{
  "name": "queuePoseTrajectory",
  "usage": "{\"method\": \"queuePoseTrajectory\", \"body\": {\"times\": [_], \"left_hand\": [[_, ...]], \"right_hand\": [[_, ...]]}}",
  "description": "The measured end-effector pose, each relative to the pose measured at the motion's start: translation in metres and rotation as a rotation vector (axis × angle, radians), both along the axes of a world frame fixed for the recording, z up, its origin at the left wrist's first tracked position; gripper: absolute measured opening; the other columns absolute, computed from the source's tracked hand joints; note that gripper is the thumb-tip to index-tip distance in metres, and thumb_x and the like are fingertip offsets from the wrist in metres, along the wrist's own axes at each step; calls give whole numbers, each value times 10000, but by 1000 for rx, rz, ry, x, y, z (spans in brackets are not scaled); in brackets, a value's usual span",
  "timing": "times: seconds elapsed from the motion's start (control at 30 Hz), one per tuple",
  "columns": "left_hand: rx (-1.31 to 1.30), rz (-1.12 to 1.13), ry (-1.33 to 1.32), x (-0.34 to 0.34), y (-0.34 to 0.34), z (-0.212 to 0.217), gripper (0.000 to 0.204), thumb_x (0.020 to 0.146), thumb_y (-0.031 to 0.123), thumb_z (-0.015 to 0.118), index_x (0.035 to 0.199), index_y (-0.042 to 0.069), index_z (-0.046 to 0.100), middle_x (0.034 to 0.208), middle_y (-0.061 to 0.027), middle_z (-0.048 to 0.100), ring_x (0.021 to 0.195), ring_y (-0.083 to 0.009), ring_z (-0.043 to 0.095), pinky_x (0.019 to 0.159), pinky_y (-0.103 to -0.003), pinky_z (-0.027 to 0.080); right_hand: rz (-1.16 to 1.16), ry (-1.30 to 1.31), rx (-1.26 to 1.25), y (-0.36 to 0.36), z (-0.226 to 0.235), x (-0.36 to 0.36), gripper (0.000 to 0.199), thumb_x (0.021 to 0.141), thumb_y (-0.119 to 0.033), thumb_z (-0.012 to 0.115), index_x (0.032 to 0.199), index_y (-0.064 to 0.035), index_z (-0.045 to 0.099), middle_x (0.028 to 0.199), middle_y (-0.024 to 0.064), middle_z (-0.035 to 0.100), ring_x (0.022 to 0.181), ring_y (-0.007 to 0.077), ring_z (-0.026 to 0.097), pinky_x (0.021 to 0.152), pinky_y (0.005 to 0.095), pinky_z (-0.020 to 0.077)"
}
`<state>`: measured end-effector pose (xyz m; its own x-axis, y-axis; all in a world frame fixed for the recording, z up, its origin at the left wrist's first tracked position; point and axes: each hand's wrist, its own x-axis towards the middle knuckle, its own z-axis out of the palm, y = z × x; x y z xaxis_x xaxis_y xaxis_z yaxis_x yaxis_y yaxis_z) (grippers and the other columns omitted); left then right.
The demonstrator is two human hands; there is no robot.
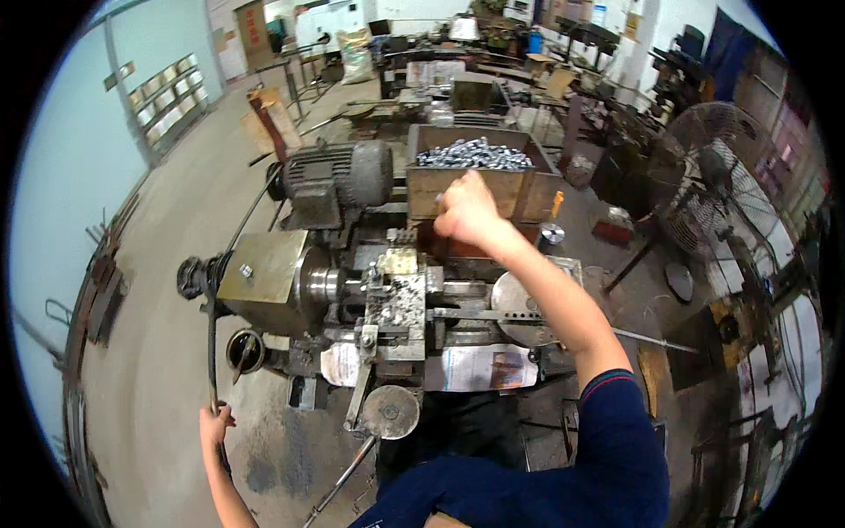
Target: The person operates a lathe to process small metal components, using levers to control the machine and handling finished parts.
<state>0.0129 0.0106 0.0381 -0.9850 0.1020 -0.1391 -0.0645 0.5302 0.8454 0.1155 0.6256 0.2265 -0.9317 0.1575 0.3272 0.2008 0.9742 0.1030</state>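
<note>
Far left of the lathe (387, 299), the left hand (214, 425) closes its grip around a long dark lever rod (211, 352) rising toward the lathe's headstock end. Behind the lathe sits a grey motor (352, 172). To its right, the right hand (465, 211) is fisted just before a wooden box (519, 189) heaped with small metal parts (475, 154); what it grips I cannot tell.

A printed newspaper sheet (480, 367), white with coloured pictures, hangs at the machine's six o'clock edge. At eleven o'clock, framed notices (167, 97) line the pale wall. A whitish sack (356, 53), perhaps printed, stands near twelve o'clock.
</note>
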Motion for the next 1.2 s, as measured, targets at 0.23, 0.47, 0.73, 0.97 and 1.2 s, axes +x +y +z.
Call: {"method": "queuePoseTrajectory", "body": {"times": [0.23, 0.47, 0.73, 0.97, 1.2], "left_hand": [[91, -46, -11, -12, -3, -12, 259, 797, 104, 604, 957, -85, 530, 627, -86, 550, 511, -172, 573, 467, -308, 506], [132, -9, -154, -17, -16, -17, 310, 836, 148, 608, 1028, -85, 539, 687, -89, 575, 602, -157, 583, 568, -280, 502], [34, 55, -142, 21, 45, 24, 471, 802, 325, 673, 1022, -85, 600, 803, -209, 628, 748, -272, 612, 710, -365, 517], [12, 79, -159, 21, 37, 18, 463, 803, 320, 674, 1020, -82, 600, 805, -207, 627, 745, -271, 612, 705, -365, 519], [21, 80, -156, 17, 31, 21, 455, 803, 314, 674, 1019, -79, 599, 808, -205, 626, 741, -270, 611, 701, -364, 521]], "right_hand": [[-14, 463, -191, 51, -12, 65, 459, 527, -184, 603, 955, -27, 658, 1292, 215, 407, 1145, 379, 408, 984, 426, 340], [-251, 232, -496, 68, -73, 241, 422, 563, -156, 563, 931, 30, 650, 1254, 146, 509, 1102, 316, 489, 921, 366, 406], [-1073, 64, -505, 32, -182, 564, 223, 636, -183, 598, 786, -29, 660, 810, 144, 642, 728, 279, 624, 658, 374, 489], [-1536, -119, -654, -13, -259, 612, 219, 656, -197, 569, 796, -86, 695, 902, 159, 652, 896, 298, 615, 807, 356, 492], [-1335, 10, -421, -25, -304, 594, 278, 561, -223, 601, 751, -32, 667, 1027, 186, 584, 943, 305, 561, 834, 339, 475]]}}
